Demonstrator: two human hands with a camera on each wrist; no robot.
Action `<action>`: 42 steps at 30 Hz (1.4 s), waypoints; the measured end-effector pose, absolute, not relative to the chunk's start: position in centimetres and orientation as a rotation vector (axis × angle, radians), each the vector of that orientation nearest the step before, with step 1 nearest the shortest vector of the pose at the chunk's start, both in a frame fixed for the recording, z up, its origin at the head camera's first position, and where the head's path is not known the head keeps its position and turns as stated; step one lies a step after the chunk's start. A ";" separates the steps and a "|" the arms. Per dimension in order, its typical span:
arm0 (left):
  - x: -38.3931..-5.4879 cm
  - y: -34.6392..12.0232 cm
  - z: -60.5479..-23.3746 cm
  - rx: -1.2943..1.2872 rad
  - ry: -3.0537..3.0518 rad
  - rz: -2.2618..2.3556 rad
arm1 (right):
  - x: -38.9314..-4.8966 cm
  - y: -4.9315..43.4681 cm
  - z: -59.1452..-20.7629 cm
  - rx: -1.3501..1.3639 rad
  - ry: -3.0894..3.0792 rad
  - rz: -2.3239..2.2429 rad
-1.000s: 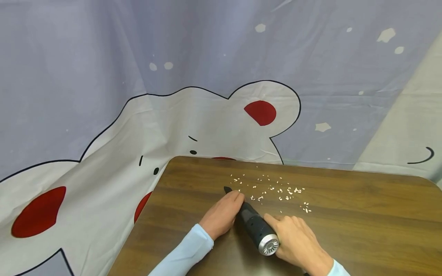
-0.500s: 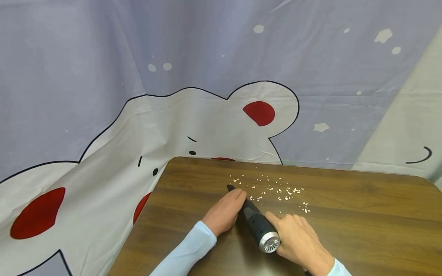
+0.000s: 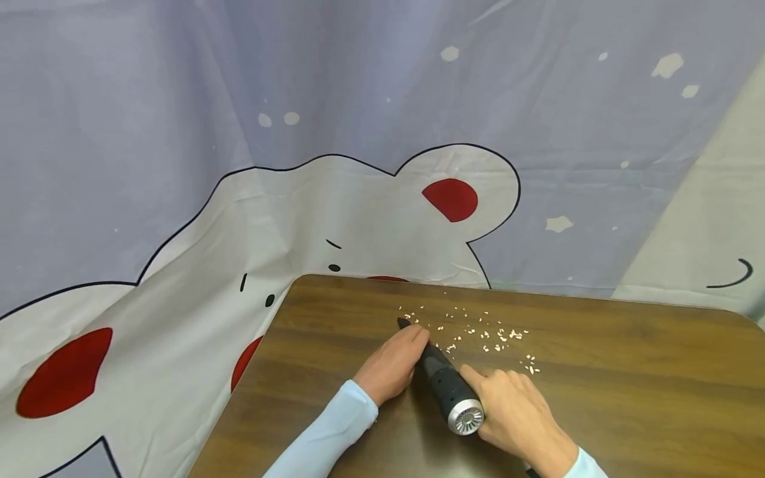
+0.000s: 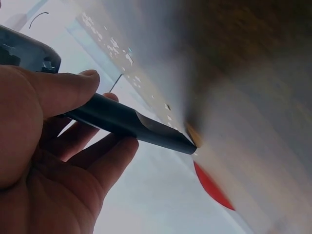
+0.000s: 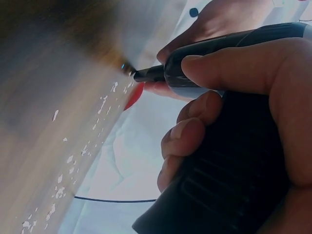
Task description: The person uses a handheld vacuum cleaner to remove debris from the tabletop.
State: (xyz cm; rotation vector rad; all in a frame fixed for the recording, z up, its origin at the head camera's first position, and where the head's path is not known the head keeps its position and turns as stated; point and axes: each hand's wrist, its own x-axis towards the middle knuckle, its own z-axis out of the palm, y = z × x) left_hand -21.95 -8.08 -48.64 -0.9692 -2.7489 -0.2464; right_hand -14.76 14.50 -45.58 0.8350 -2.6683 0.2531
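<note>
A black handheld vacuum cleaner (image 3: 445, 385) with a silver vented end cap slants across the wooden table, its narrow nozzle (image 4: 156, 134) pointing far left. My left hand (image 3: 391, 366) holds the nozzle, thumb on one side and fingers on the other in the left wrist view. My right hand (image 3: 515, 413) grips the ribbed handle (image 5: 229, 165), its thumb lying along the body. White scraps (image 3: 502, 335) are scattered beyond and to the right of the nozzle tip, which is low at the tabletop beside the nearest few. Part of the nozzle is hidden under my left hand in the head view.
The brown table (image 3: 627, 385) has rounded far corners. Behind it and along its left side hangs a curtain (image 3: 358, 206) printed with white cartoon animals on pale purple.
The nozzle tip has shifted a little to the right, toward the scraps, with my left hand moving along. My right hand keeps its grip on the handle nearly in place.
</note>
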 end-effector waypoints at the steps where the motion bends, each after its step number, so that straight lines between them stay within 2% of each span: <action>1: -22.0 -8.1 -48.7 -0.966 -2.755 -0.249 | -14.8 14.4 -45.6 0.836 -2.671 0.255; 25: -23.8 -8.9 -48.7 -0.915 -2.804 -0.357 | -16.4 13.3 -45.7 0.784 -2.699 0.251; 42: -23.3 -8.1 -48.6 -0.967 -2.786 -0.289 | -15.4 14.0 -45.2 0.756 -2.785 0.222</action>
